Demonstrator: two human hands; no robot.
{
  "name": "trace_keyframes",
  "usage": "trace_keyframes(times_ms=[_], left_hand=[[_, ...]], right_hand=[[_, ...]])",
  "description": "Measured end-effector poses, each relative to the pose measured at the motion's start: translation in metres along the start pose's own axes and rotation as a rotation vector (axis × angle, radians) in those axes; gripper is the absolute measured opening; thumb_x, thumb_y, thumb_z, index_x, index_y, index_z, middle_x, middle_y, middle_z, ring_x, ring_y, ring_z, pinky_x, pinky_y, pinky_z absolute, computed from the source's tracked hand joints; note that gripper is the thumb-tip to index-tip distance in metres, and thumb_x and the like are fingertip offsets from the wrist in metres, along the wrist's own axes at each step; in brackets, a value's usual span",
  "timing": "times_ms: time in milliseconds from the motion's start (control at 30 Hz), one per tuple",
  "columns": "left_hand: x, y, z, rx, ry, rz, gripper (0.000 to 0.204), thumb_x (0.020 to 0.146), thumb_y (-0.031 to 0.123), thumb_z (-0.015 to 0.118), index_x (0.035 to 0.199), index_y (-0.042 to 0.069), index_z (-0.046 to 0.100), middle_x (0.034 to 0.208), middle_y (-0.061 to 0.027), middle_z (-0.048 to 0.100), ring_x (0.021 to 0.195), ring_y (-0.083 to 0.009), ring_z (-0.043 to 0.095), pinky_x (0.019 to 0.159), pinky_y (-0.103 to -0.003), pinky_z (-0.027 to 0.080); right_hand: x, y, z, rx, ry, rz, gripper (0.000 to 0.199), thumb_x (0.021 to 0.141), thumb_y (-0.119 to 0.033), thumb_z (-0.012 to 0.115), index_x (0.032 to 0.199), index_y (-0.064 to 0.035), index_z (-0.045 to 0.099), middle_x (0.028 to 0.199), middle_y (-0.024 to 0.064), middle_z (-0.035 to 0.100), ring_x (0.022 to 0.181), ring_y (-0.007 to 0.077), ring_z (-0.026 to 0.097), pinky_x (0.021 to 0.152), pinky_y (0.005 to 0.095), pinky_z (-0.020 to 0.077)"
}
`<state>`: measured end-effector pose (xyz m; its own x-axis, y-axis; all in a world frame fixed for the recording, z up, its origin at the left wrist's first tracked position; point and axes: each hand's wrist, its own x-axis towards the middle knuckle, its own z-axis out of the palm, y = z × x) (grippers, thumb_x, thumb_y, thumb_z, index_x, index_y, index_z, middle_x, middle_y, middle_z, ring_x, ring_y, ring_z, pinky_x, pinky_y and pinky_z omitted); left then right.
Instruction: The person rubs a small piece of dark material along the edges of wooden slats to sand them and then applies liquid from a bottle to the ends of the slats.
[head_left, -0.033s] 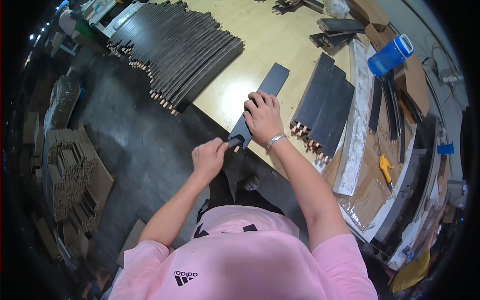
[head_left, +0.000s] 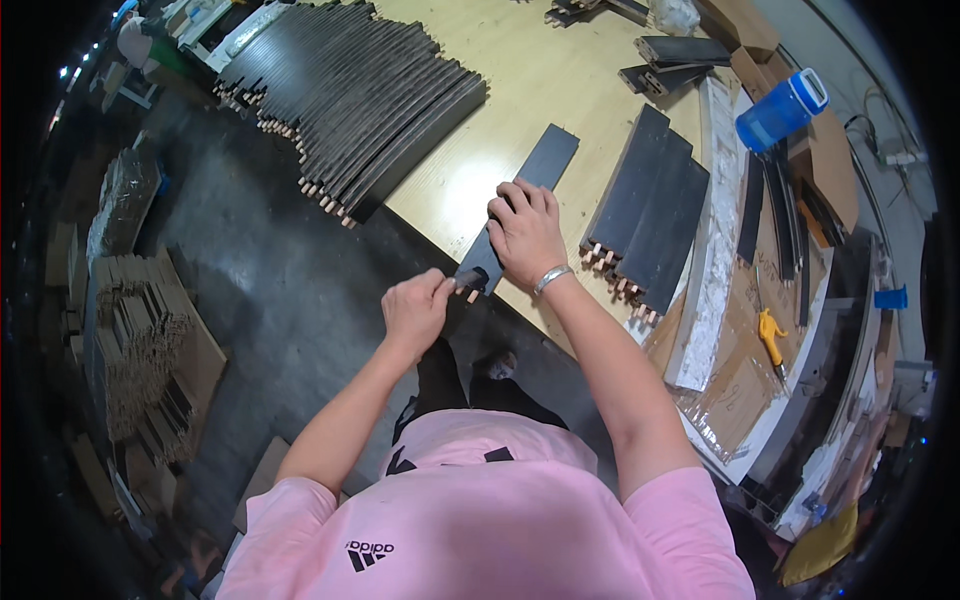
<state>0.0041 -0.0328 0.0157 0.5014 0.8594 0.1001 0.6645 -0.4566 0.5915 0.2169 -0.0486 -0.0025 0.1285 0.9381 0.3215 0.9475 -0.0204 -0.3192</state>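
The dark narrow panel point(head_left: 549, 158) lies at a slant on the yellow worktop point(head_left: 590, 90), its near end at the near-left edge, where pale wooden dowels point(head_left: 472, 296) stick out over the floor. The right hand point(head_left: 527, 238) rests across the panel, fingers bent; whether they grip its sides or only press down, I cannot tell. The left hand point(head_left: 415, 307) is closed around a short dark-headed tool point(head_left: 469, 281) at the dowelled end; its exact kind is unclear. The hands are apart from each other.

The likeliest trouble is at that end: with the dowels beyond the edge, a knock or sideways push from the tool could tilt or snap one, or chip the panel's corner. If the right hand's hold is only pressure from above, the panel could swing or slide on the smooth surface. A slip of the tool might scuff the dark face or catch the right hand, which lies just beyond the head. The metal bracelet point(head_left: 552, 279) at the right wrist could scratch the finish if it dropped onto the panel. Should the panel skid right, it could bump the dowelled panels point(head_left: 641, 185) lying near it.
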Motion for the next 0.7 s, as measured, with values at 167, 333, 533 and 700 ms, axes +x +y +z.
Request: trace_keyframes(times_ms=[167,333,533,700], left_hand=[[-0.001,-0.002,-0.001,0.005,-0.032,-0.013,0.023,0.092,0.027,0.063,0.079,0.008,0.061,0.073,-0.0153,0.065,0.07,-0.0395,0.064,0.06,-0.049,0.047],[0.016,-0.003,0.0,0.045,0.034,0.05,0.026,0.092,0.027,0.063,0.076,0.007,0.059,0.071,-0.0145,0.064,0.068,-0.0381,0.064,0.059,-0.049,0.047],[0.011,-0.003,0.001,0.038,-0.039,0.068,0.026,0.092,0.028,0.064,0.077,0.008,0.06,0.07,-0.0135,0.064,0.067,-0.0378,0.064,0.058,-0.048,0.047],[0.021,0.001,0.002,0.065,-0.059,0.096,0.027,0.092,0.029,0.063,0.075,0.008,0.062,0.07,-0.0131,0.065,0.067,-0.037,0.065,0.058,-0.048,0.048]], right_hand=[[0.0,0.001,0.001,0.016,0.01,0.011,0.022,0.09,-0.026,0.06,0.106,-0.0127,0.062,0.127,0.0075,0.057,0.131,0.0293,0.045,0.113,0.0502,0.0285],[0.001,0.002,0.002,0.029,0.021,0.004,0.021,0.089,-0.026,0.06,0.105,-0.013,0.062,0.127,0.007,0.057,0.131,0.0289,0.045,0.113,0.0504,0.0286],[0.001,0.002,0.002,0.03,0.03,-0.001,0.02,0.088,-0.024,0.061,0.105,-0.0136,0.063,0.126,0.0064,0.057,0.13,0.0293,0.046,0.112,0.0499,0.029],[-0.001,0.002,0.0,0.045,0.054,0.0,0.02,0.087,-0.023,0.062,0.105,-0.0141,0.063,0.124,0.006,0.058,0.129,0.0295,0.047,0.112,0.0492,0.0293]])
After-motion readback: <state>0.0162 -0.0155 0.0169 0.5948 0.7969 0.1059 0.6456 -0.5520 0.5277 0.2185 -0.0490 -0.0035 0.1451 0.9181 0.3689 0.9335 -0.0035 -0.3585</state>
